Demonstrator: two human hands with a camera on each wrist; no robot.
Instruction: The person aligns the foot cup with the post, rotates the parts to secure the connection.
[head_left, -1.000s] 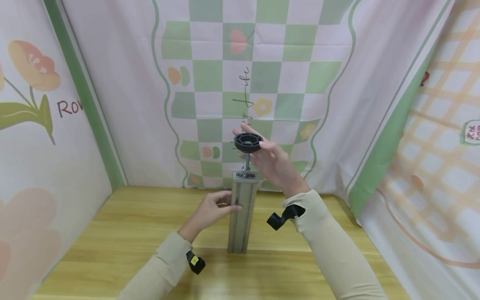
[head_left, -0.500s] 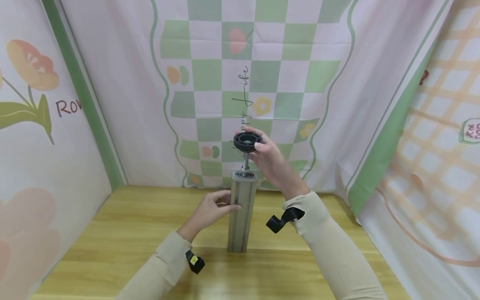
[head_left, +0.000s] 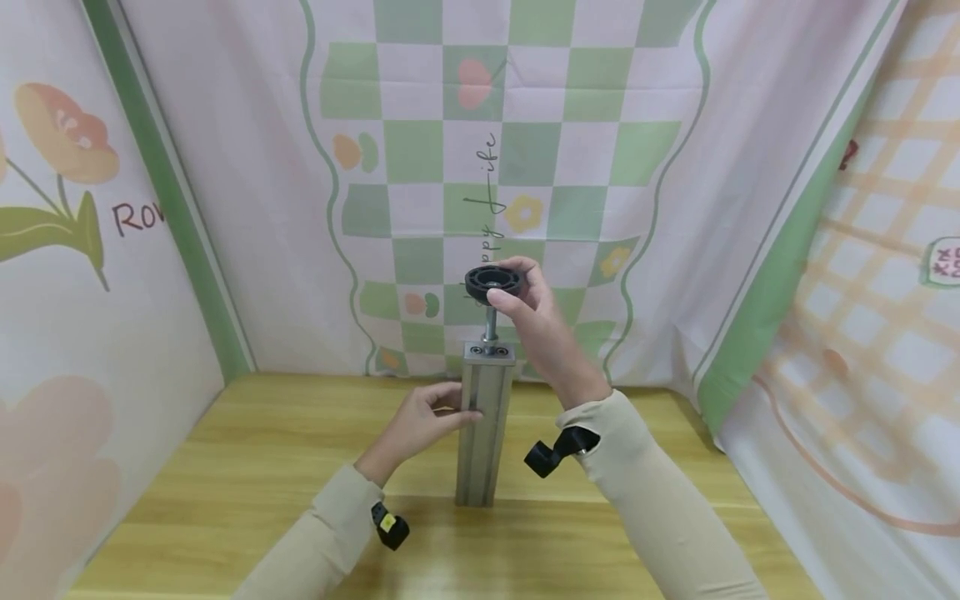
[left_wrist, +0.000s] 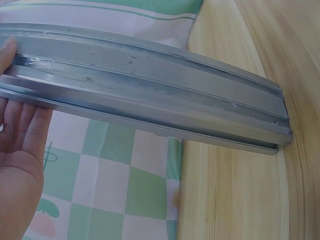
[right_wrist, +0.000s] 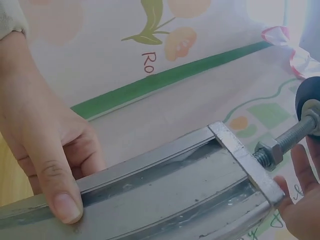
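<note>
An aluminium profile (head_left: 482, 450) stands upright on the wooden table in the head view, with slots along its sides. A metal end plate (right_wrist: 245, 165) caps its top. From this cap rises a threaded rod (head_left: 491, 323) with a hex nut (right_wrist: 270, 152) near its base. On top of the rod sits a black round levelling foot (head_left: 476, 290), its ribbed hollow face upward. My left hand (head_left: 415, 423) grips the profile from the left, thumb across the near face. My right hand (head_left: 553, 337) holds the foot's rim, thumb in front and fingers at the far right side.
The wooden table (head_left: 285, 450) reaches back to a hanging cloth (head_left: 420, 150) with green checks. Printed cloth walls (head_left: 45, 325) close in on the left and right. A black wrist mount (head_left: 558, 450) sticks out from the right sleeve.
My right thumb has swept leftward along the foot's front rim, while the fingers behind have drawn back to the right. The left hand and the profile stay in place.
</note>
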